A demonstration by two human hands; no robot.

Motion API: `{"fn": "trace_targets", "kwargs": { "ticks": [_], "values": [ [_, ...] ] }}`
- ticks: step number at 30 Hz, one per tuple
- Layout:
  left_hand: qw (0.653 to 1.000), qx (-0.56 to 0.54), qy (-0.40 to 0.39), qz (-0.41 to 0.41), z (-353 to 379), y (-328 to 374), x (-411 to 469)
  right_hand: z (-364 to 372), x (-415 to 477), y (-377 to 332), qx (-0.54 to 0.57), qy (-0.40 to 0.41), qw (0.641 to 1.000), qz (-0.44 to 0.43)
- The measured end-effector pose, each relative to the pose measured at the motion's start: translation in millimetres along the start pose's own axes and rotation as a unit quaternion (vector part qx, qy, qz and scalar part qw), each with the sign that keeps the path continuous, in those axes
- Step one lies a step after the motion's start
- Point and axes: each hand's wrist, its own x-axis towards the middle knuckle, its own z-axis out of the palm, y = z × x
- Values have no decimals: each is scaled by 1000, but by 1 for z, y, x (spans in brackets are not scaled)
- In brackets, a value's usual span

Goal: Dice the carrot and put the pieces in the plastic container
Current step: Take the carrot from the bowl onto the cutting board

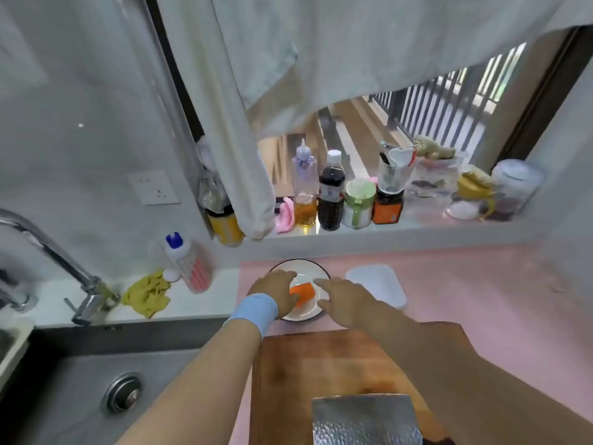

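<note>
An orange carrot piece (304, 291) lies in a white bowl with a dark rim (300, 265) on the pink counter. My left hand (276, 290), with a blue wristband, reaches into the bowl and its fingers curl round the carrot's left end. My right hand (341, 300) hovers over the bowl's right side with straight fingers, the index tip near the carrot. The white plastic container (377, 284) stands just right of the bowl. A wooden cutting board (321, 367) lies in front of the bowl, and a cleaver blade (365, 419) rests on its near end.
The steel sink (80, 396) and tap (64, 261) are at left, with a yellow cloth (147, 295) and a dish soap bottle (189, 261) behind. Bottles and jars (330, 194) line the window sill. Hanging cloth (244, 155) droops above the counter.
</note>
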Motion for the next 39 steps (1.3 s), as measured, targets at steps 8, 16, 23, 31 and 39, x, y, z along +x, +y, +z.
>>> {"fn": "trace_targets", "kwargs": {
  "ticks": [8,16,23,31,39],
  "values": [
    [996,-43,-74,-5,44,-30,74,35,70,-4,14,-24,998,51],
    [990,-125,-43,-40,71,-25,93,56,94,1,161,-5,984,82],
    [921,-360,21,-151,52,-3,59,36,53,-2,350,42,933,76],
    [878,-469,-47,-85,54,53,-10,29,-37,22,376,49,925,15],
    [908,-401,-41,-113,111,88,-80,70,-135,62,208,-49,977,3]
  ]
}}
